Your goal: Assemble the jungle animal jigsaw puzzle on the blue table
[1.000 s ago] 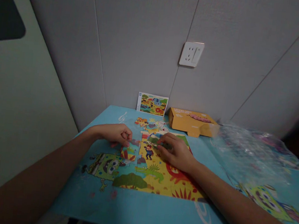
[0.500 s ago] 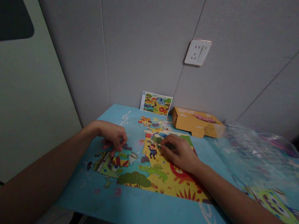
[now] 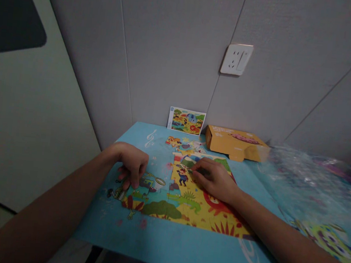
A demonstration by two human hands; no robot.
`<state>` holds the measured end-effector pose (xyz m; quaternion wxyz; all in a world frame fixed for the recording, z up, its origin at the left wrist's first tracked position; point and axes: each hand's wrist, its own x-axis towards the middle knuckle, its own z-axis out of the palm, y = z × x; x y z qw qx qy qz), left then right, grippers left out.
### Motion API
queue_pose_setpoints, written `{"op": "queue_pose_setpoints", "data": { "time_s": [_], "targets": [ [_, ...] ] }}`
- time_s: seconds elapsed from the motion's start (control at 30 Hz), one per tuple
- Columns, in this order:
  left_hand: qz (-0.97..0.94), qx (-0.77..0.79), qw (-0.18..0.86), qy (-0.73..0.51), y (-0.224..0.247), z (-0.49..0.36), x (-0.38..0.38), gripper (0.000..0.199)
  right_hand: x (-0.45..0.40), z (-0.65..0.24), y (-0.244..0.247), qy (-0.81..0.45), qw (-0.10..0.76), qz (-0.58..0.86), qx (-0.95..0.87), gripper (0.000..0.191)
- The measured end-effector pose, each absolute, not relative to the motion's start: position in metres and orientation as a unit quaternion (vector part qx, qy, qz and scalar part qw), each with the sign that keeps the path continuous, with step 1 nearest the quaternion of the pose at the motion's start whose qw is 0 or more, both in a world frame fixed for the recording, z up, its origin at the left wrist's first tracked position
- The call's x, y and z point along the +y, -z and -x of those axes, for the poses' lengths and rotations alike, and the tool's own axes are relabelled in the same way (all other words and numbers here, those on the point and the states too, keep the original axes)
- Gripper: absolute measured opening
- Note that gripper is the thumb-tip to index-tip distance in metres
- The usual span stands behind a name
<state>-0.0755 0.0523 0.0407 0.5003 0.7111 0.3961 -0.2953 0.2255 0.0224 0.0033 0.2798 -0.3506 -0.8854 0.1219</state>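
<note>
Left hand: the left hand [image 3: 131, 166] curls palm down, fingertips pressing a loose colourful cardboard puzzle piece [image 3: 140, 190] at the puzzle's left edge.
Right hand: the right hand [image 3: 216, 180] lies flat, fingers together, on the colourful assembled jigsaw puzzle [image 3: 193, 201].
Surface: blue cartoon-printed table mat [image 3: 167, 246].
Behind: orange cardboard box [image 3: 236, 143], small reference picture card [image 3: 186, 121] against the wall.

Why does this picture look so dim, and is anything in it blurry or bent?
Head view: the lighting is low overall, so the jigsaw puzzle looks muted; the clear plastic bag at right is smeared and soft; wall seams and the table edge splay outward toward the picture's edges, a wide-lens distortion.
</note>
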Motion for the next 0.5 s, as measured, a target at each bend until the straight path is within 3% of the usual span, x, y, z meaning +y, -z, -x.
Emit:
{"op": "queue_pose_setpoints", "data": {
  "time_s": [0.5],
  "targets": [
    [-0.705,0.462,0.438,0.313,-0.05,0.059,0.039,0.028,0.022,-0.222,-0.004,-0.12,0.272,0.346,-0.89,0.012]
  ]
}}
